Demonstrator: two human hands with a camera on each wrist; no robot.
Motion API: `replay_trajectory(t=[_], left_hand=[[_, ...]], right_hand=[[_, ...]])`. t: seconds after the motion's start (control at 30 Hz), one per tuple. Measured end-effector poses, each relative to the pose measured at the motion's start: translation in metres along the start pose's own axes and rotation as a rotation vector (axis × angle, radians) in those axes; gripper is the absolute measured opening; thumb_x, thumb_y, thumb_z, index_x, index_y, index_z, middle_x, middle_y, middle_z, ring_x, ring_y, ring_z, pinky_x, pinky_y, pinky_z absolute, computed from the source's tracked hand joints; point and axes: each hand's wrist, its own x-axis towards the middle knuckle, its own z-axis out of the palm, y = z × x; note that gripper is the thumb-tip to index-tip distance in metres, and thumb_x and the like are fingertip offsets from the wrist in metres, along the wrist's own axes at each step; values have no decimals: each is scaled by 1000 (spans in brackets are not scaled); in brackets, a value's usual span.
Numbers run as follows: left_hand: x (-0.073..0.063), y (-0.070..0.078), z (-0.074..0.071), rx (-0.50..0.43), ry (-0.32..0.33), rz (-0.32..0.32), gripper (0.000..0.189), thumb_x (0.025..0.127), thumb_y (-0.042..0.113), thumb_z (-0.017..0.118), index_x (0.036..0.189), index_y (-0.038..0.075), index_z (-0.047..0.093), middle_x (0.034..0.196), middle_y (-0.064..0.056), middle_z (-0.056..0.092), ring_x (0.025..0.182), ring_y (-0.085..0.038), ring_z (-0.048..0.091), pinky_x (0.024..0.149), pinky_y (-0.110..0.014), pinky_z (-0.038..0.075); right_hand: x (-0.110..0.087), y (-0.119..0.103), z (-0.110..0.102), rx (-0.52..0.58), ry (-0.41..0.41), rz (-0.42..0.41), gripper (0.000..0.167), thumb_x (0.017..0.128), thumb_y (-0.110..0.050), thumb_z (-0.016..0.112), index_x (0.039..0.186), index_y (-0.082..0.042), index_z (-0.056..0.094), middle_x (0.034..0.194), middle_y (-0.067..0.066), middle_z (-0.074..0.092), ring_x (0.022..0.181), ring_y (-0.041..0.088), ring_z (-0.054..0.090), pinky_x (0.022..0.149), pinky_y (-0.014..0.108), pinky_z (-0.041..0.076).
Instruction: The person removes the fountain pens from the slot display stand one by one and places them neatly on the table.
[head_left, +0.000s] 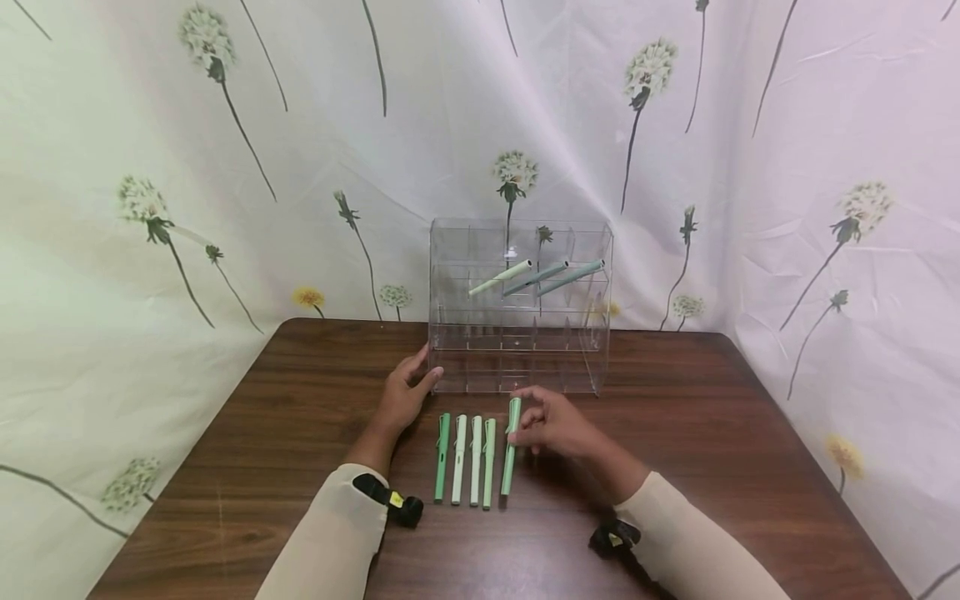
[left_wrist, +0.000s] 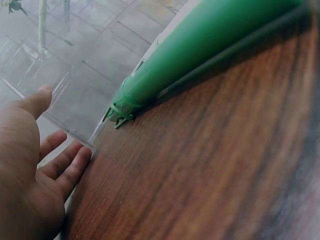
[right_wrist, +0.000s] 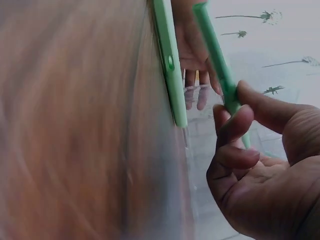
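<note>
My right hand pinches a light green pen between thumb and fingers near its clip end; the pen tilts just off the table in the right wrist view. At the lower left corner of a clear acrylic rack, my left hand touches the side with thumb and fingers spread. Between the hands lies a row of capped pens: a dark green pen, a whitish pen, a pale mint pen and a light green pen.
Higher in the rack, a pale green pen and two grey-green pens, one on the right, lie slanted in separate compartments. The brown wooden table meets a flower-printed curtain behind the rack.
</note>
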Motion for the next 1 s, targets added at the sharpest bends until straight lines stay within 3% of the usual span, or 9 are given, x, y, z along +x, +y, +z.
replay_trajectory(t=[0.2, 0.47, 0.83, 1.0], left_hand=[[1, -1, 1, 2, -13, -6, 65, 110, 26, 70, 168, 16, 44, 160, -24, 54, 133, -39, 67, 100, -30, 54], [0, 2, 3, -7, 12, 4, 63, 110, 21, 70, 167, 13, 45, 157, -27, 56, 132, -42, 66, 90, -14, 49], [0, -1, 0, -13, 10, 3, 63, 109, 26, 72, 166, 16, 47, 156, -24, 58, 130, -40, 68, 90, -18, 51], [-1, 0, -1, -3, 4, 4, 65, 109, 25, 71, 167, 15, 45, 156, -25, 57, 130, -41, 68, 90, -17, 51]], right_hand=[[0, 6, 4, 50, -15, 31, 79, 91, 4, 83, 158, 7, 42, 85, 2, 71, 64, 16, 60, 62, 30, 54], [5, 20, 6, -20, -44, -4, 76, 91, 3, 84, 156, 10, 45, 87, 6, 72, 63, 15, 59, 62, 29, 54], [7, 21, 11, -78, -7, -8, 75, 88, 0, 87, 153, 12, 50, 105, 19, 64, 68, 11, 57, 61, 27, 54], [10, 24, 14, -96, 12, 2, 71, 88, 0, 87, 150, 11, 53, 105, 18, 63, 65, 13, 55, 59, 28, 53]])
